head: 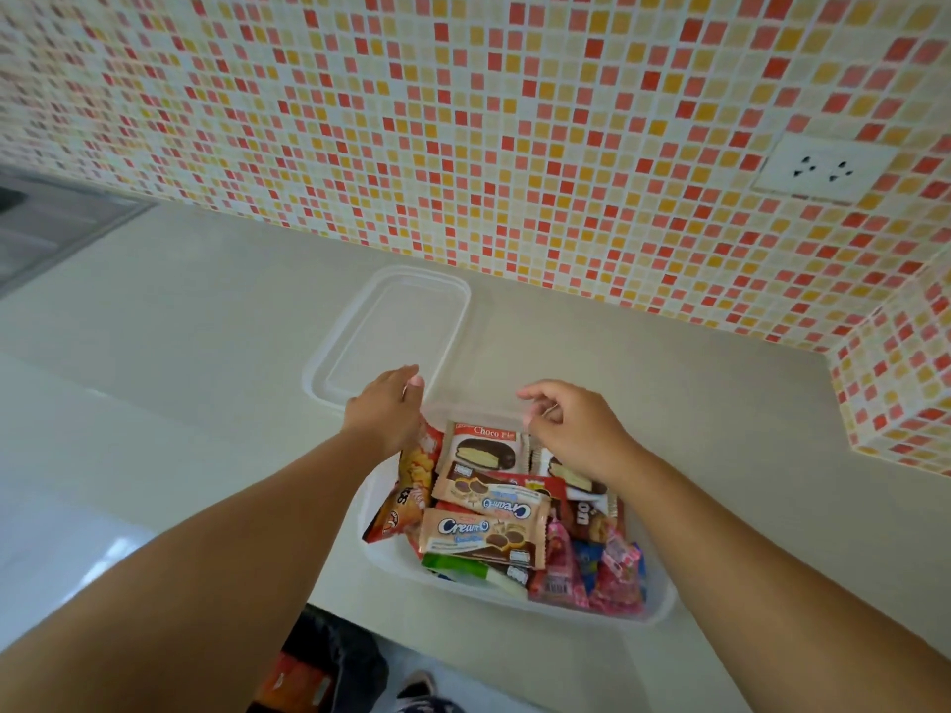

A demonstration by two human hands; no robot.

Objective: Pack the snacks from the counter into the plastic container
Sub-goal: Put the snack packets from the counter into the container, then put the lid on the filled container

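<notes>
The plastic container (661, 607), packed with snacks (489, 512), sat on the pale counter (206, 326), its far rim hidden behind both hands. The left hand (383, 411) and right hand (571, 422) hovered with loosely curled fingers, grasping nothing. A clear lid (391, 331) lay beyond, below a mosaic-tiled wall (463, 120).

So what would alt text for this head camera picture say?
Two bare hands, left and right, hover over a clear container full of snacks on a pale counter; its lid lies behind, by a tiled wall.
</notes>
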